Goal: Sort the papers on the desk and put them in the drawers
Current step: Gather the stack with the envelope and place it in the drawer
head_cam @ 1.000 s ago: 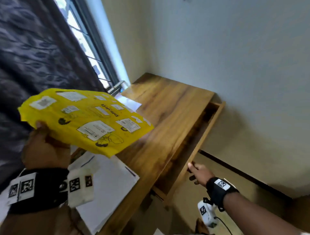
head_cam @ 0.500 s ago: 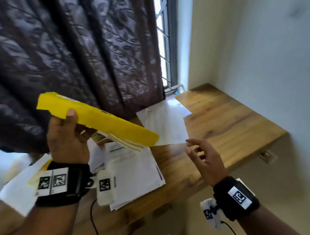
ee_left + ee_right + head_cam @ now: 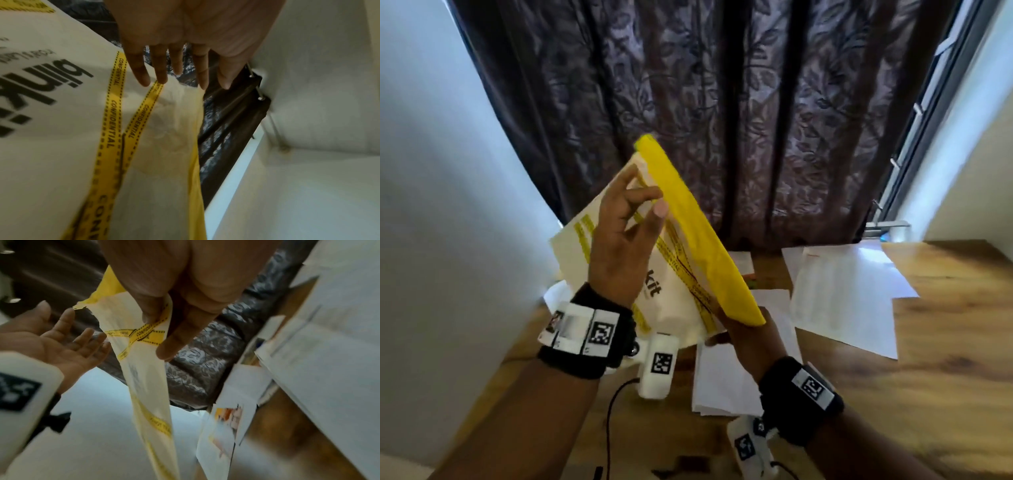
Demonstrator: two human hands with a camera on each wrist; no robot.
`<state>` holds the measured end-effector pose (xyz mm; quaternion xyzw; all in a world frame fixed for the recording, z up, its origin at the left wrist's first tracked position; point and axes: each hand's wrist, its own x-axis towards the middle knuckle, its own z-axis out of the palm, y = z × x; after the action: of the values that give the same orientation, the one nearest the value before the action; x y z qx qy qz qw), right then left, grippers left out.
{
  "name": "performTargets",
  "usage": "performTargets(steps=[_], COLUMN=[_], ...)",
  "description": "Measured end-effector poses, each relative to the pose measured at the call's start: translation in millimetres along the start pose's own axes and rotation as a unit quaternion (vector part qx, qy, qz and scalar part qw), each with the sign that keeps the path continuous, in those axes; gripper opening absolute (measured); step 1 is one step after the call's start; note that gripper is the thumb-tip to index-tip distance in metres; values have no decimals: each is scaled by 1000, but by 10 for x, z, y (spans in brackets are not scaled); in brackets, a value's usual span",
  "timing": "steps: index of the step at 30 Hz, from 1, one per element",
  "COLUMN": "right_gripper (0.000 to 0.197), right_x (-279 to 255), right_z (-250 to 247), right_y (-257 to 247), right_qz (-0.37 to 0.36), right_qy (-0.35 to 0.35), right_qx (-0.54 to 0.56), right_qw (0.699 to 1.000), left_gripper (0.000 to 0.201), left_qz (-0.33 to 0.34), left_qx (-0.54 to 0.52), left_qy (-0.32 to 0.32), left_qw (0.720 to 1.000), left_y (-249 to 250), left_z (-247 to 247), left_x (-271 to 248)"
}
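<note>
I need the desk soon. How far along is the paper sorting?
Nothing looks filed: no drawer is in view. In hand: the right hand pinches the lower corner of a yellow mailer, while the left hand is open beside it. Left: white sheets and more papers lie spread on the desk.

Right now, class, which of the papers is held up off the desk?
The yellow envelope, pinched at its lower end by the right hand; the white sheets lie flat.

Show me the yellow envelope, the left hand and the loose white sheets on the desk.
yellow envelope (image 3: 688,240), head view, its yellow face.
left hand (image 3: 619,250), head view, back of hand.
loose white sheets (image 3: 849,291), head view, top sheet's middle.
</note>
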<state>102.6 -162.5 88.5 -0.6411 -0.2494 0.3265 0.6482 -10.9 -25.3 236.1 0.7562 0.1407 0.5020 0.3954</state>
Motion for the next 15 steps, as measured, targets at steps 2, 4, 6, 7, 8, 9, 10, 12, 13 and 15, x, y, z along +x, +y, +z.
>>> performTargets(steps=[2, 4, 6, 7, 8, 9, 10, 12, 13, 15], right_gripper=[24, 26, 23, 26, 40, 56, 58, 36, 32, 29], right_x=[129, 237, 347, 401, 456, 533, 591, 599, 561, 419], right_z=[177, 345, 539, 614, 673, 717, 715, 667, 627, 481], right_y=[138, 254, 374, 454, 540, 663, 773, 887, 897, 874], right_qz=[52, 91, 130, 147, 157, 162, 165, 152, 153, 134], right_qy=[12, 3, 8, 13, 5, -5, -28, -58, -60, -42], right_qx=[96, 177, 161, 107, 34, -58, -144, -257, -276, -294], right_qw=[994, 980, 978, 983, 987, 985, 975, 952, 947, 945], left_gripper=[39, 56, 62, 62, 65, 69, 74, 85, 91, 91], left_qz=[-30, -84, -106, -113, -127, -149, -180, -236, -243, -238], left_qx=[58, 129, 182, 204, 228, 251, 284, 352, 370, 378], left_qy=[-83, -137, -184, -204, -226, -256, -292, -378, -416, -460], left_qw=[994, 979, 960, 951, 939, 922, 895, 823, 794, 768], left_y=[-303, -637, -1069, -1294, -1542, -1820, -2095, -2581, -2786, -3082], left_z=[-56, -127, -206, -241, -288, -328, -369, -478, -540, -648], left_x=[-14, -118, -302, -402, -495, -579, -665, -842, -911, -1022])
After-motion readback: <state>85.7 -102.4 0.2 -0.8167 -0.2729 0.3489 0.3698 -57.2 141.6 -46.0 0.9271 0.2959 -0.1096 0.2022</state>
